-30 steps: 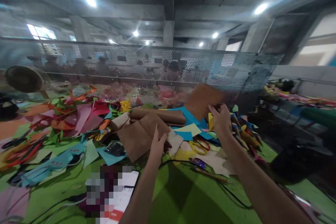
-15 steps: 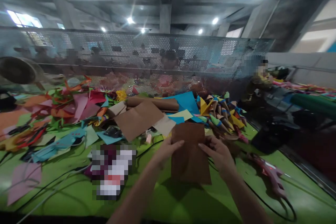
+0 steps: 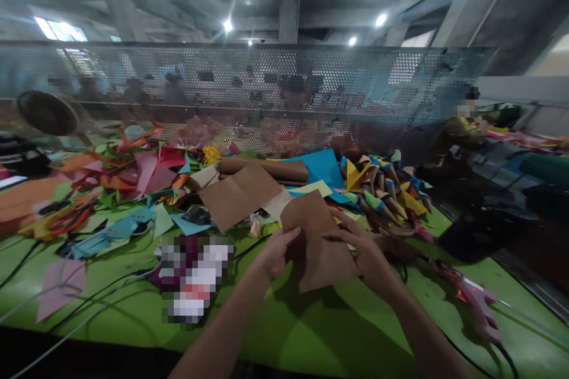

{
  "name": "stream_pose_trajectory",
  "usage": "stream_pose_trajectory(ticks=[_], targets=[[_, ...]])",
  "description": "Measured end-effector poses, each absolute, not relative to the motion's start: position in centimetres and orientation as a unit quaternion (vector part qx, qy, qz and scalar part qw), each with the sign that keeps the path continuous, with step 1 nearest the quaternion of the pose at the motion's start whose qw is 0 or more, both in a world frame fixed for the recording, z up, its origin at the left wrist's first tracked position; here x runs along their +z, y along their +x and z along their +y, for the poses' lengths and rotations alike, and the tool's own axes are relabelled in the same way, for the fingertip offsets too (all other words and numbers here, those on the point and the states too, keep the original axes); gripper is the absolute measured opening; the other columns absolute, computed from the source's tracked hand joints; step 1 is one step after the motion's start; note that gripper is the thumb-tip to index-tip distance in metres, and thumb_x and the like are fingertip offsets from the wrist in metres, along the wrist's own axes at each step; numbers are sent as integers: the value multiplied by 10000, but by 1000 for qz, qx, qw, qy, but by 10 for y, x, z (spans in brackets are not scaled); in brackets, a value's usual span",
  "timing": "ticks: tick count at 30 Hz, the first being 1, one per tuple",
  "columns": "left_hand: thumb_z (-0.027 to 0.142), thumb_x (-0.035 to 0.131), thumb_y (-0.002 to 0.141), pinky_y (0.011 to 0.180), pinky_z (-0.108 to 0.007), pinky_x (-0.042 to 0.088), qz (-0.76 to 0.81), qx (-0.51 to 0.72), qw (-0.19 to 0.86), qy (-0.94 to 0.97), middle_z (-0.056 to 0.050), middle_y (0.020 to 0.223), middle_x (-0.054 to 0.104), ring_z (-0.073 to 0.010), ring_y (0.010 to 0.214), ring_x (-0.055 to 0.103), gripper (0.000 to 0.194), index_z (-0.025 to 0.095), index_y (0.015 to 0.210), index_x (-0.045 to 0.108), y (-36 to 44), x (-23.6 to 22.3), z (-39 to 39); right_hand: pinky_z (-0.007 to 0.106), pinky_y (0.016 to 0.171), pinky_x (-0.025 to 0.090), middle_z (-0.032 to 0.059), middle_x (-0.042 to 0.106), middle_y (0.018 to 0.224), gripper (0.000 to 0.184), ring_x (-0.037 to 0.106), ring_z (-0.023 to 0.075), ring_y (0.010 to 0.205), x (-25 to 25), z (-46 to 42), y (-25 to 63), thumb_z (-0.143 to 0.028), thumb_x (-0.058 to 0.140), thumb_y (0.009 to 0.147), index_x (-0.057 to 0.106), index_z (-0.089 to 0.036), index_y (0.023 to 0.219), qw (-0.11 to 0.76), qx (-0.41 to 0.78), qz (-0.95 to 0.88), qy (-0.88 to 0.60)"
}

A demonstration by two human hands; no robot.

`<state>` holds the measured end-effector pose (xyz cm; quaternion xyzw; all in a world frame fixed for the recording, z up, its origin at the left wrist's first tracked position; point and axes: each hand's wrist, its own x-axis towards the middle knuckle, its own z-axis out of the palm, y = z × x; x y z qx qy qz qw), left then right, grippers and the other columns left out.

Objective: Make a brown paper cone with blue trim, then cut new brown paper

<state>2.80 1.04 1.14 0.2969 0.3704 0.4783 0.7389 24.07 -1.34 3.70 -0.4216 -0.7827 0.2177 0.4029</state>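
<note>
A brown sheet of paper or felt (image 3: pixel 317 260) is held up above the green table, tilted, its top corner curling. My left hand (image 3: pixel 278 253) pinches its left edge, thumb on the near face and fingers behind. On the right side, my right hand (image 3: pixel 355 240) has its fingers lying over the upper face, with the thumb hidden behind the edge. Past the sheet lies another flat brown sheet (image 3: pixel 244 195), partly over a brown roll (image 3: pixel 267 170). A pink glue gun (image 3: pixel 478 299) with a glowing red light rests to the right of my right hand.
Yellow-handled scissors (image 3: pixel 51 222) and a heap of coloured pieces (image 3: pixel 137 174) lie on the left. Cone-shaped coloured pieces (image 3: pixel 382 186) are piled at the back right. Cables cross the green table (image 3: pixel 249 337). A perforated metal screen (image 3: pixel 222 89) stands behind; a person (image 3: pixel 462 130) sits at far right.
The brown sheet has turned from upright to a slant, its upper end leaning left. My right hand has shifted from pinching its edge to spreading fingers over its face. The view has moved slightly.
</note>
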Motion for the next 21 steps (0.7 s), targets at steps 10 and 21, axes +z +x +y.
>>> stream_pose_trajectory(ticks=[10,21], targets=[[297,849,629,746,-286,530,380,476,746,269,-92,908,776,-203,779,714,365,137,931,721,25,15,-1,470,1019,459,101,486,1468,200,501,341,1293,23,-8,241,-351,731,764,780,-277,943,441,308,-722,-434],[270,834,629,809,-310,510,393,429,756,300,-106,926,776,-233,849,713,307,132,889,748,26,18,-8,377,861,547,79,666,1214,511,650,248,1056,21,-17,247,-372,660,839,537,-297,1329,521,514,-532,-426]])
